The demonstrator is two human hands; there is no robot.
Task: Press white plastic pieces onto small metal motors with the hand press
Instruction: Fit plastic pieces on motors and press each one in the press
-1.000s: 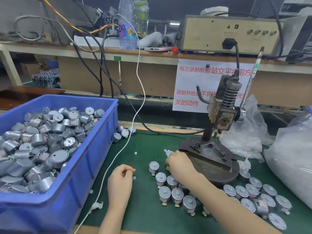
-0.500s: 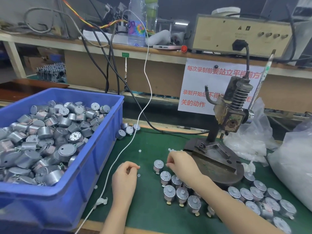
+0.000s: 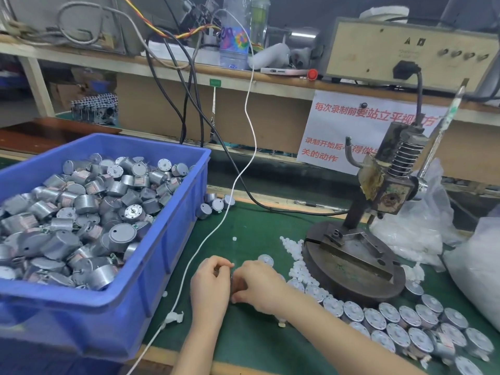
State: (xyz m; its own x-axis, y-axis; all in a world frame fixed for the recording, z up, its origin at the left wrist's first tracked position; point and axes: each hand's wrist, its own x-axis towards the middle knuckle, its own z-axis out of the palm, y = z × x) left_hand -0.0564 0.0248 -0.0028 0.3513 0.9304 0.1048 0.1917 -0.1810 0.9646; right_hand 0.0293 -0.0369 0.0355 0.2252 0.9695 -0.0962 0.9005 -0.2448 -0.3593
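Note:
My left hand point(image 3: 209, 286) and my right hand point(image 3: 259, 285) meet on the green mat in front of the hand press point(image 3: 384, 185). The left fingertips pinch a small white plastic piece point(image 3: 232, 264). The right fingers curl round a small metal motor point(image 3: 238, 286), mostly hidden between the hands. A heap of loose white plastic pieces point(image 3: 295, 250) lies against the press's round base point(image 3: 351, 269), whose fixture holds nothing. Several motors point(image 3: 392, 323) stand on the mat from my right wrist out to the right.
A blue bin point(image 3: 167, 239) heaped with motors fills the left side. A white cable point(image 3: 216, 228) runs across the mat beside my left hand. Clear bags of white parts point(image 3: 476, 266) sit right of the press. A shelf with equipment runs along the back.
My right hand has come left from the pieces beside the press base and now meets my left hand. The left hand has stayed in place with its fingers curled.

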